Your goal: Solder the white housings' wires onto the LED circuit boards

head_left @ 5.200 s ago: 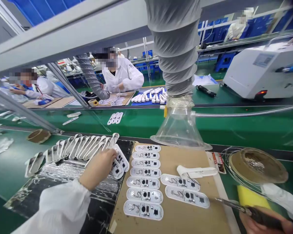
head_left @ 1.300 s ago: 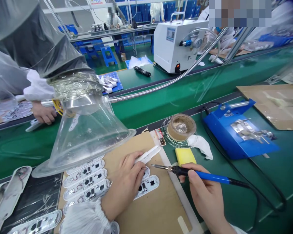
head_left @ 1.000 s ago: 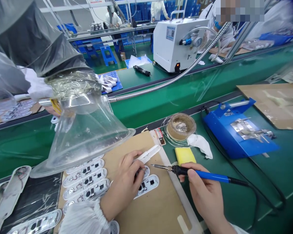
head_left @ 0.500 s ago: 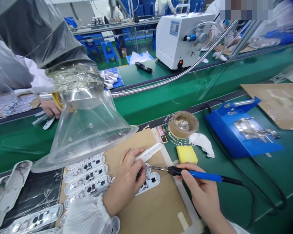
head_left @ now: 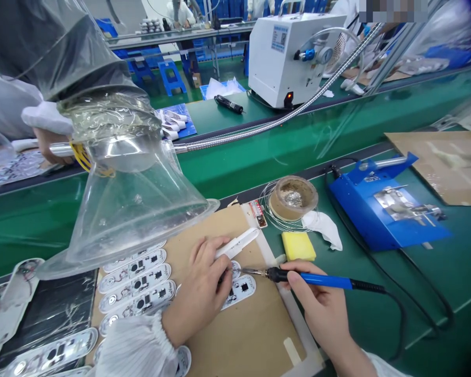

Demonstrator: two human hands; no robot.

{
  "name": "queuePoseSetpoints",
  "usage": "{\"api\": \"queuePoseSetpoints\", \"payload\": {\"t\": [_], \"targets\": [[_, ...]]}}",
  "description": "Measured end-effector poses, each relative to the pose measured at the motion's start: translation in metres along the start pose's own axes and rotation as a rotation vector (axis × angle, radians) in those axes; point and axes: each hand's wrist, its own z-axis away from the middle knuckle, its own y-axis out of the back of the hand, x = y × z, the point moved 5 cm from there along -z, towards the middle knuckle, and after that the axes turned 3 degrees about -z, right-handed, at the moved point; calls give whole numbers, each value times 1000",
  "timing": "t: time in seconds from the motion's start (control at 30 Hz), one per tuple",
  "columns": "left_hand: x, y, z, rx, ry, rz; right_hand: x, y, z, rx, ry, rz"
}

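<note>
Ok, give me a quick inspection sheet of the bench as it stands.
Surface: cardboard sheet on the green bench.
Job's things: white circuit board under the iron's tip; more boards in a row to its left.
Clutter: yellow sponge, solder reel, blue iron stand.
Hands: left hand presses on the board beside white tweezers; right hand grips the soldering iron.
Cables: iron's black cord loops right.
Surroundings: clear fume hood, white machine, co-worker's sleeve.
</note>
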Motion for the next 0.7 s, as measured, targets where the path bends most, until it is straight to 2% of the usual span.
{"api": "queuePoseSetpoints", "payload": {"t": [0.47,0.7], "targets": [[1,0,1,0,-10,-23,8,1,5,-68,81,90],[2,1,-1,-1,-19,-41,1,1,4,-103,149,89]]}}
